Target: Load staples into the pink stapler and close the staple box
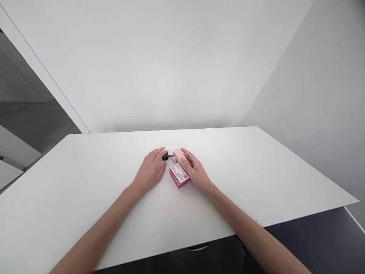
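Observation:
In the head view, a pink stapler [178, 154] lies at the middle of the white table [119, 152]. My right hand [196, 171] grips it from the right, thumb on top and fingers along its far side. Just in front of the stapler is a red and white box [179, 174], probably of staples, close to my right palm. A small black staple remover [165, 156] with metal jaws sits left of the stapler. My left hand [150, 169] rests beside the remover, fingers stretched and thumb apart; the index fingertip is at its edge, and contact is hard to tell.
A pale wall [165, 68] rises behind the table's back edge, and another wall [322, 106] stands at the right. Dark floor [34, 118] and white furniture [17, 144] show at the far left. The table's front edge runs beneath my forearms.

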Tool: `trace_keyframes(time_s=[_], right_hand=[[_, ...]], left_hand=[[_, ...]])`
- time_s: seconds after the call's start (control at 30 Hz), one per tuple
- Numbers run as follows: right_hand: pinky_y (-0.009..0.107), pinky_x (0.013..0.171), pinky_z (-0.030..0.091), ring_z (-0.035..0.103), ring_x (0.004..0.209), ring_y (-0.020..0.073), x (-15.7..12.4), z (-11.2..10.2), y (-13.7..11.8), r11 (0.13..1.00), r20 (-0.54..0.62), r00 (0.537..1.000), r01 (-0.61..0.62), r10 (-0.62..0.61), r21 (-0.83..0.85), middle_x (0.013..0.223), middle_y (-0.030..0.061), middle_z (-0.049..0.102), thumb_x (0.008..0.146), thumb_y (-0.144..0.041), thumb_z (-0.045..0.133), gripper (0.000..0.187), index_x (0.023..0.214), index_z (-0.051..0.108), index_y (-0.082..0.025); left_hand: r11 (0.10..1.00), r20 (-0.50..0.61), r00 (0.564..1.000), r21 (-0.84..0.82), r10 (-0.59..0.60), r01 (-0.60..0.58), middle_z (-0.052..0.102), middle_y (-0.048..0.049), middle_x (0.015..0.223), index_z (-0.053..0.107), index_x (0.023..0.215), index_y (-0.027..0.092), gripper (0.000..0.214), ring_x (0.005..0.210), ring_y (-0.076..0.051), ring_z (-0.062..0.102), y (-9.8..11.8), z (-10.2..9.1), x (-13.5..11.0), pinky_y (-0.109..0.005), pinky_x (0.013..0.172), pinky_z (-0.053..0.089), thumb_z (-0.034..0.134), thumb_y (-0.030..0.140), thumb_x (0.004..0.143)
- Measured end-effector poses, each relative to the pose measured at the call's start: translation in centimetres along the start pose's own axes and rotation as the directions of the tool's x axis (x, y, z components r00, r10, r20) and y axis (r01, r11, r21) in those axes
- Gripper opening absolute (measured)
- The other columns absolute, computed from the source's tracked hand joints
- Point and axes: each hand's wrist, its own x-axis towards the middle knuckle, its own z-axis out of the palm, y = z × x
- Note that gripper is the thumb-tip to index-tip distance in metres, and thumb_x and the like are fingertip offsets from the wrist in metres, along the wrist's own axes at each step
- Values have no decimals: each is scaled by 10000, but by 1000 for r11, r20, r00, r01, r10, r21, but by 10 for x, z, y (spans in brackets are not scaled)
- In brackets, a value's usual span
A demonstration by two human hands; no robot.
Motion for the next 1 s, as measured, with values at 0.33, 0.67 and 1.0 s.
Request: trace_keyframes(time_s=[0.33,0.67,1.0], right_hand=[[450,1099,527,609,1347,284,-1,0,-3,999,2,1000,16,-16,34,1511,42,619,997,-586,580,583,1513,541,-318],[439,1056,525,626,1275,283,-4,-2,-5,996,-77,996,39,-46,-86,1413,56,668,1012,-564,511,539,1467,586,-283],[456,1136,460,557,1370,283,-5,-15,2,994,-266,964,-10,-20,-111,1516,82,592,991,-575,499,617,1530,532,-277]], left_hand=[[992,-88,989,25,-118,121,738,-81,1230,665,1198,254,336,1142,-294,658,-15,-5,25,-477,1037,477,411,415,1049],[837,-286,809,42,-513,546,745,-61,1248,671,1202,256,408,1071,-309,677,-77,-89,-45,-435,907,521,506,555,980],[762,-248,767,138,-591,632,705,-105,1290,597,1227,285,396,1150,-369,656,-100,-109,-86,-519,885,527,455,538,958]])
